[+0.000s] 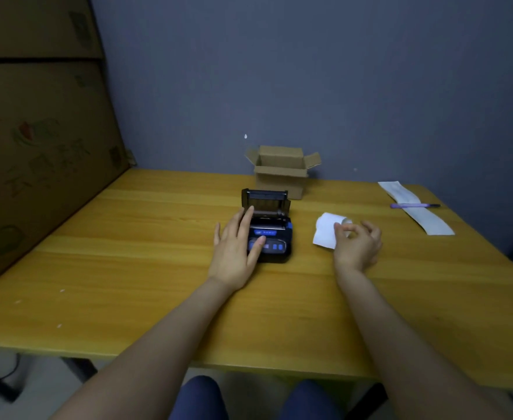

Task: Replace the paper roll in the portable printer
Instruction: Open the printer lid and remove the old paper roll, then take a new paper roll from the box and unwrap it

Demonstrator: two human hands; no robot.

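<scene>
Big cardboard cartons (37, 131) are filling the left of the frame, stacked against the grey wall; faint green and red printing with large characters is showing on the lower one, too dim to read. The yellow wooden worktop (128, 283) is stretching across the middle of the frame.

At the back centre a small cardboard box (280, 172) is standing with its flaps open. At the right edge of the frame a long strip of printed paper (418, 209) is lying flat, its print too small to read, and a purple pen (414, 205) is lying across it.

The black printer (268, 230) is sitting in the centre of the frame just in front of the small box, its lid standing open. Its front panel is showing a blue label strip and blue buttons; the writing is blurred.

The left hand (237, 247) is resting flat on the printer's left side, fingers spread and gripping nothing, thumb on the button panel. The right hand (356, 244) is lying on the worktop to the right of the printer, its fingers loosely curled around the paper roll (329, 230), whose loose white end is hanging out toward the printer.
</scene>
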